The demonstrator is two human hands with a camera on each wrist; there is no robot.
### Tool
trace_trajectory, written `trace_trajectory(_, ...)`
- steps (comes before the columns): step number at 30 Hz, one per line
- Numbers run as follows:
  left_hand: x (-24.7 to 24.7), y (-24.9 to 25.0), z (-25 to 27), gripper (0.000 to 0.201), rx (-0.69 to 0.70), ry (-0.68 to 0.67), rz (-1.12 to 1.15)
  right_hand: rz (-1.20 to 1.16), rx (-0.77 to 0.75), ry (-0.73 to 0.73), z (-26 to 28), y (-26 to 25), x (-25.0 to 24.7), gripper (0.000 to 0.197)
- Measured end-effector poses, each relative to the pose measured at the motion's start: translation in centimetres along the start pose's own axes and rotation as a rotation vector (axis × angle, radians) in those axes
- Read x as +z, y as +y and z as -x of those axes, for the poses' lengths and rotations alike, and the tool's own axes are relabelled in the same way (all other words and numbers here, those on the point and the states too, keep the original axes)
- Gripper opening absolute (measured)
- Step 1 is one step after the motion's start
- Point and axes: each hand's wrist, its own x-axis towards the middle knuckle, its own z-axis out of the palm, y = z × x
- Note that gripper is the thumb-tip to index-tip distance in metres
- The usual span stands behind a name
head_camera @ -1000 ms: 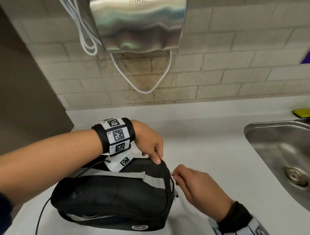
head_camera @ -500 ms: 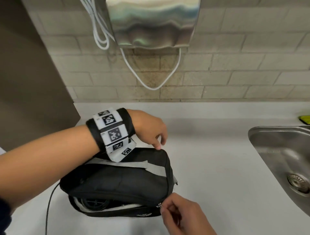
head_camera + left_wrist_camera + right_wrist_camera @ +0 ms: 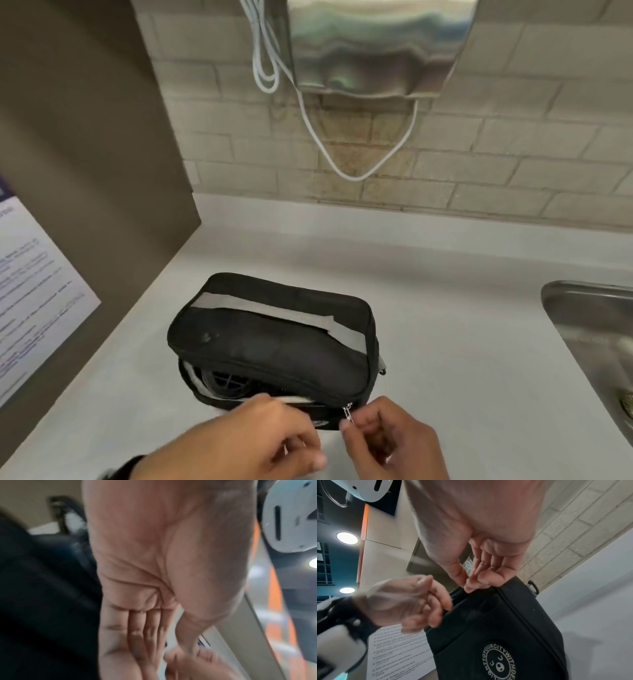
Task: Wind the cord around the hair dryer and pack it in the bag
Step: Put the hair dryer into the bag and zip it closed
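A black bag (image 3: 274, 346) with a grey stripe lies on the white counter (image 3: 462, 308). Its front zip gapes at the left, and the hair dryer's round rear grille (image 3: 222, 380) shows inside. No cord is in view. My right hand (image 3: 346, 425) pinches the metal zipper pull (image 3: 347, 413) at the bag's front right corner; the right wrist view shows thumb and forefinger of the right hand (image 3: 467, 588) closed on it above the bag (image 3: 496, 628). My left hand (image 3: 308, 445) is blurred, fingers loosely curled, fingertips (image 3: 447, 608) touching the bag's front edge.
A steel sink (image 3: 582, 325) lies at the right. A steel hand dryer (image 3: 376, 44) with a hanging white cable (image 3: 359, 171) is on the brick wall behind. At the left stands a brown panel (image 3: 85, 137) bearing a printed notice (image 3: 30, 291).
My left hand left the bag's top and came down to its front edge beside the right hand. The right hand drew the zipper pull round the right corner to the front.
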Motion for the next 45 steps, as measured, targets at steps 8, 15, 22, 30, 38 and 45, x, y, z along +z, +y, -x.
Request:
trace_trajectory(8,5.3,0.0,-3.0,0.024,0.0,0.328,0.42,0.219,-0.082,0.003,0.6,0.5,1.0,0.035)
trace_trajectory(15,6.1,-0.7,-2.7,0.015,0.132,0.474,0.264,0.444,-0.415,0.017,-1.2,0.4,-1.2,0.029)
trace_trajectory(22,6.8,-2.1,-2.3,0.014,0.234,0.601,-0.012,0.579,-0.811,0.188,-4.4,3.5,-1.1,0.017)
trace_trajectory(30,4.4,-5.1,1.3,0.015,0.059,0.756,-0.125,0.603,-0.805,0.204,-4.7,4.3,-2.3,0.04)
trace_trajectory(38,6.5,-6.1,0.2,0.008,0.126,1.133,-0.172,0.557,-0.776,0.182,-4.7,3.8,-2.7,0.037)
trace_trajectory(45,6.4,-6.1,-0.4,0.024,0.182,1.173,-0.171,0.584,-0.79,0.185,-4.8,3.7,-2.9,0.019)
